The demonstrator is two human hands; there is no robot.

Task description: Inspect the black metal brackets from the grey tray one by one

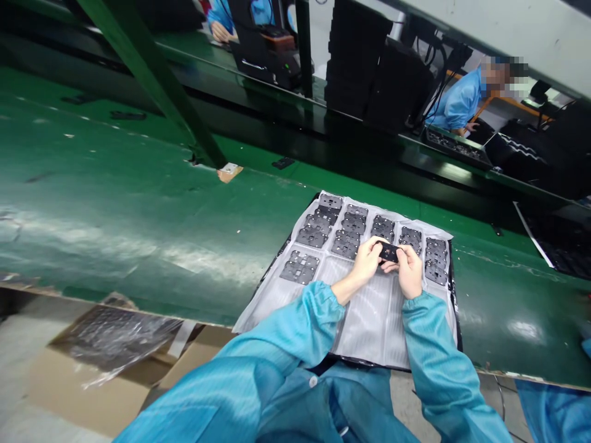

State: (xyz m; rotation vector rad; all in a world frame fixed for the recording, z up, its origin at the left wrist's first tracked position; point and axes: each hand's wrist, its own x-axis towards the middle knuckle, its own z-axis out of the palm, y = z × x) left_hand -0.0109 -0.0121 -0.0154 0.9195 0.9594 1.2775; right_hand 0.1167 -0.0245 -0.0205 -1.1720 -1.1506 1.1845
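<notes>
While both hands are up over the pale-lined tray point(369, 326), a small black part point(388, 251) sits between them, left hand point(366, 261) pinching one end, right hand point(410, 272) the other. Long axis runs hand to hand, across the body, dipping slightly toward the right in view. Neither hand is nearer; each is closed on its own end. Position: in front of the far row's middle plates point(382, 227), apparently raised; gap to the liner can't be judged. Bare liner lies bodyward of the grip, between the forearms. A near-row plate cluster point(300, 267) lies off to the left hand's side, well apart from the fingers.
</notes>
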